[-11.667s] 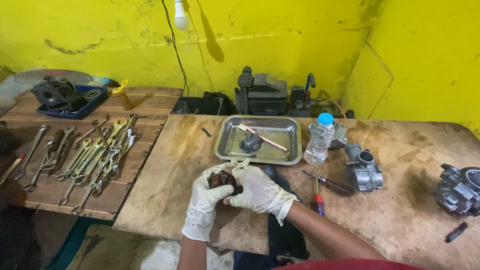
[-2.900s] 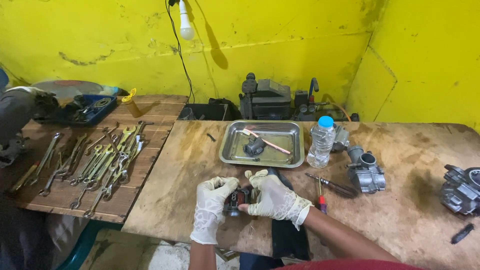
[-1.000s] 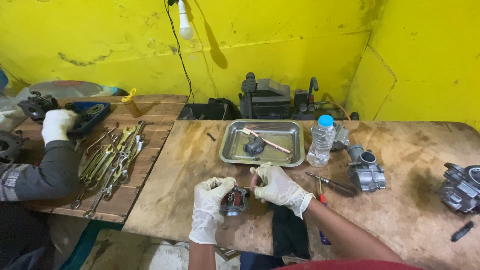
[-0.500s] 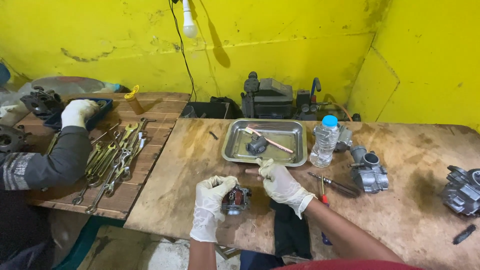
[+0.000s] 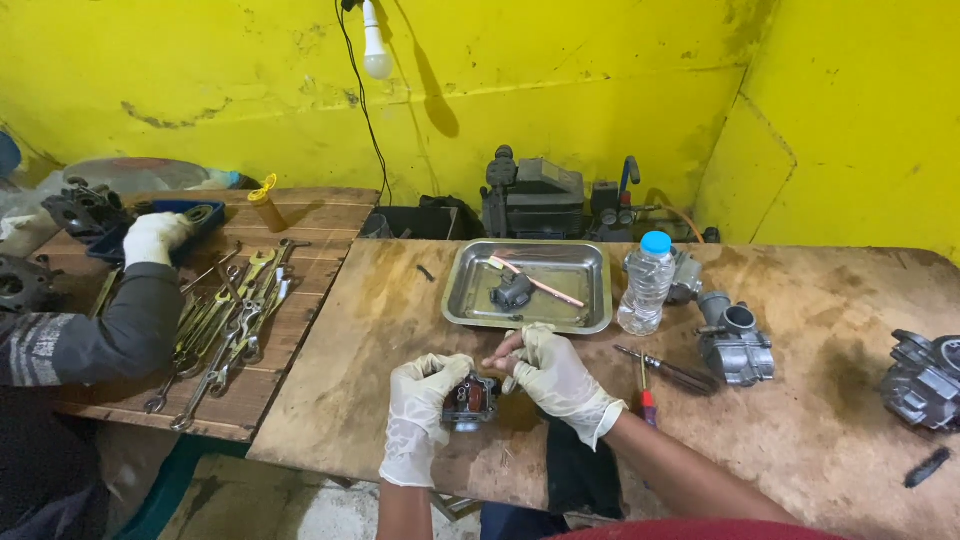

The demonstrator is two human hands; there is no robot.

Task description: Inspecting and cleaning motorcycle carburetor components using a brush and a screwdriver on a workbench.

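My left hand [image 5: 425, 400] has its fingers curled tight around a small dark engine part [image 5: 470, 400], held just above the near edge of the wooden bench [image 5: 800, 440]. My right hand [image 5: 555, 375] sits beside it, fingertips pinched together near the metal tray [image 5: 580, 320]; can't tell if they're gripping anything.

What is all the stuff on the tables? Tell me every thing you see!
Small engine part: one, dark with reddish inside, held over the near table edge.
Metal tray: one, silver, middle of the brown table, holding a dark part and a thin pinkish stick.
Water bottle: one, clear with blue cap, right of the tray.
Carburettor: one, grey, right of the bottle.
Screwdrivers: two or so, beside the right forearm.
Engine part: one, grey, far right edge.
Wrenches: many, silver, on the slatted table at left.
Blue bin: one, back left.
Light bulb: one, white, hanging on the yellow wall.
Another person's gloved hand: one, on the blue bin.
Left hand: white glove, gripping the small engine part.
Right hand: white glove, fingertips pinched at that part's top.
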